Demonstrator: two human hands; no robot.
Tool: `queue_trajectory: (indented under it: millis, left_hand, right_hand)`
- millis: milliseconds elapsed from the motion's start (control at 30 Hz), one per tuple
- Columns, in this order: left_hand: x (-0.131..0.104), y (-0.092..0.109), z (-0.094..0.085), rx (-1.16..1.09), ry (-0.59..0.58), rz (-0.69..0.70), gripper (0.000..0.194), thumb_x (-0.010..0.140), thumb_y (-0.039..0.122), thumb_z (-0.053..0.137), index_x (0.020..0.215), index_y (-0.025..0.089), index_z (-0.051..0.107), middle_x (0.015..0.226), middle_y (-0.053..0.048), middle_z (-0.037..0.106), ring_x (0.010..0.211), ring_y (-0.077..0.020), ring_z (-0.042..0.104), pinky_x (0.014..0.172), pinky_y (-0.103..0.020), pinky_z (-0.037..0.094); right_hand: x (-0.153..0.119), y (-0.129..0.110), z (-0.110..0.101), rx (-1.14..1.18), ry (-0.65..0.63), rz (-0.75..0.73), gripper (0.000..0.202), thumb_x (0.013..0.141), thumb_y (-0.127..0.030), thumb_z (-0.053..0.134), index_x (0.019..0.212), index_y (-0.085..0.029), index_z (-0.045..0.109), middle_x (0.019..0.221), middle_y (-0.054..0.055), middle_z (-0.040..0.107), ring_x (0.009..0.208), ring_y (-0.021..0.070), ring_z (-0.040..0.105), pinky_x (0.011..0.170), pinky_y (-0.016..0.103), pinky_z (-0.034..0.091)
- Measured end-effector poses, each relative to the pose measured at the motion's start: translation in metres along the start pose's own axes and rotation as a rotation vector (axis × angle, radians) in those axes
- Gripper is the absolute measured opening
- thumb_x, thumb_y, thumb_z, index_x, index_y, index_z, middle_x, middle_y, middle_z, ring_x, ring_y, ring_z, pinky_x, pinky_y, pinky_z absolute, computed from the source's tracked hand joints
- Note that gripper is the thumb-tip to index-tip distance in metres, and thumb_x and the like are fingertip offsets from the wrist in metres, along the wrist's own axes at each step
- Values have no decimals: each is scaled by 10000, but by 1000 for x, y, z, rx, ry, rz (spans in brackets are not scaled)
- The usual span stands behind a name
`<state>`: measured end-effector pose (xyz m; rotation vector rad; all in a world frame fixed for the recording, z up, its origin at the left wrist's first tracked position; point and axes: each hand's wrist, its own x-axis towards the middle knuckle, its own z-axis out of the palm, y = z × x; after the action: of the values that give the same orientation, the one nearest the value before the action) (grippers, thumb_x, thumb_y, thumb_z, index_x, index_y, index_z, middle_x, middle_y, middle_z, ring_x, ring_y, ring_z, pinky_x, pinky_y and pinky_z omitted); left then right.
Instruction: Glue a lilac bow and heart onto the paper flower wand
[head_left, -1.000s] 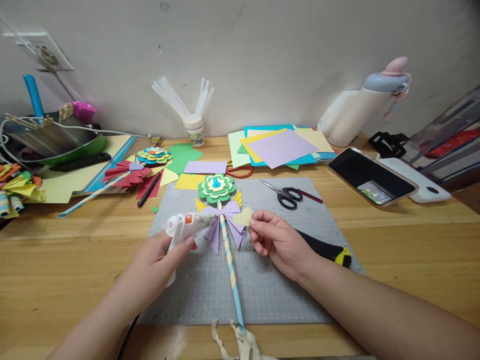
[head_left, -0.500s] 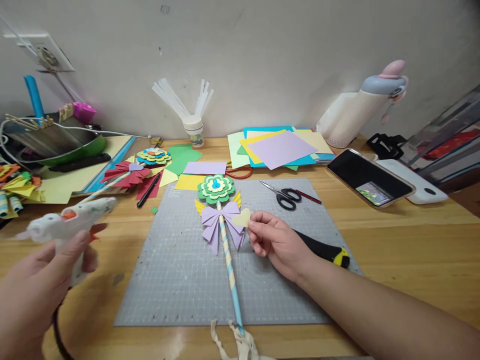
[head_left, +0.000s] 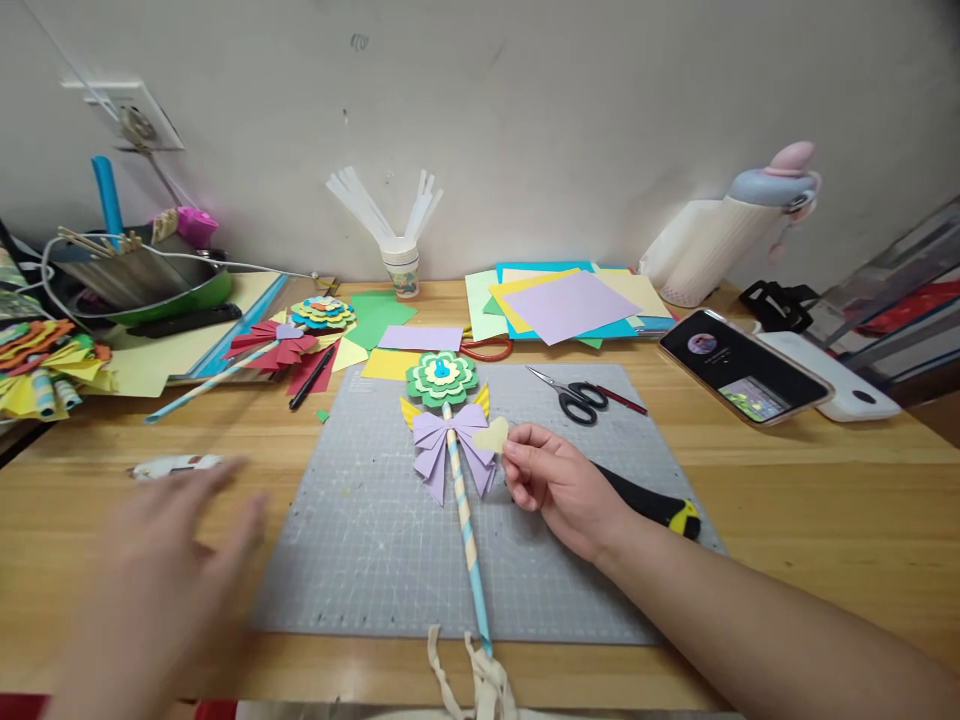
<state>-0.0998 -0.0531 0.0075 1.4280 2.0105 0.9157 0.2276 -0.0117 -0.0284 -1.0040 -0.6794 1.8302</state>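
Observation:
Pinched between the thumb and fingers of my right hand [head_left: 559, 485] is a small pale-yellow paper heart [head_left: 491, 437], next to a pleated lilac paper bow [head_left: 433, 462]. The bow sits on a blue-and-cream striped paper stick [head_left: 465, 530], topped by a layered green paper flower [head_left: 441, 379]. The stick lies on a grey cutting mat [head_left: 360, 560]. My left hand [head_left: 165, 570] is blurred by motion, empty, its fingers apart. Just beyond it, a white hot glue gun [head_left: 176, 466] rests on the table, partly hidden by that hand.
Black scissors [head_left: 577, 405] and a black-and-yellow tool handle [head_left: 652, 503] lie right on the mat. Coloured paper sheets [head_left: 570, 303], a paper cup with white sticks [head_left: 403, 268], a phone [head_left: 739, 365] and a bottle [head_left: 739, 240] stand or lie behind. More paper flowers [head_left: 322, 312] are left.
My left hand has let go of the glue gun, which now lies on the table, and has moved right, nearer the mat. The phone screen shows a new display. My right hand still holds the heart.

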Motion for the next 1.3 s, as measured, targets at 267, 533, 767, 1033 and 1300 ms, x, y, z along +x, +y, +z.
queue_trajectory:
  millis: [267, 533, 767, 1033, 1300]
  left_hand:
    - [-62, 77, 104, -715, -817, -500, 452, 731, 351, 686, 1129, 186, 549, 1037, -85, 574, 715, -143, 593, 420, -191, 423]
    - [-50, 89, 122, -893, -880, -592, 224, 773, 275, 665, 932, 122, 627, 720, 3, 589, 403, -3, 387, 360, -119, 279]
    - [-58, 85, 127, -706, -815, -323, 381, 678, 451, 702, 857, 128, 606, 619, 24, 567, 365, -31, 387, 362, -172, 290]
    - [-27, 100, 125, -549, -558, 41, 285, 780, 409, 576, 893, 148, 591, 459, 55, 485, 415, -103, 440, 450, -222, 369]
    - [-11, 83, 132, -577, -543, 128, 182, 801, 281, 518, 647, 204, 459, 528, 52, 453, 463, -110, 461, 460, -230, 385]
  right_hand:
    - [-3, 2, 0, 17, -8, -37, 246, 702, -327, 727, 730, -179, 533, 566, -51, 553, 408, 45, 448, 385, 161, 287]
    - [-4, 4, 1, 98, 9, -126, 250, 696, -336, 733, 764, -187, 543, 559, -54, 539, 420, 56, 458, 395, 170, 285]
    - [-7, -6, 2, 115, 32, -165, 222, 701, -317, 740, 736, -183, 566, 558, -51, 523, 430, 50, 435, 403, 169, 285]
    - [-34, -39, 59, 172, 59, -248, 283, 637, -326, 783, 632, -186, 537, 490, -71, 410, 410, 39, 308, 399, 190, 223]
    - [-6, -25, 108, 179, 99, -222, 269, 675, -388, 744, 725, -199, 559, 430, -101, 366, 336, 33, 254, 345, 194, 156]
